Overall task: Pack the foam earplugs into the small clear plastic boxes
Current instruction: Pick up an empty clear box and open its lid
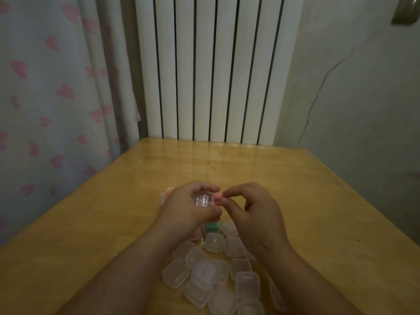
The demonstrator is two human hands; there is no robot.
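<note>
Both hands at work above the table [295, 201] — one box and one earplug in hand.

The left hand [193, 208] grips a small clear box [203, 199], fingers curled round it. The right hand [256, 210] pinches a pink earplug [218, 198] between thumb and forefinger at the box's 3 o'clock edge; contact cannot be confirmed. A heap of clear boxes [216, 276] lies at 6 o'clock of the hands — the green-filled box [211, 226] sits at its 12 o'clock end. Loose earplugs [166, 194], partly hidden, lie at the left hand's 9 o'clock.

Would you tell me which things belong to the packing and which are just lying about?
Job: clear box in left hand; pink earplug pinched by right hand; pile of boxes on table.
Lying about: radiator; curtain.
</note>
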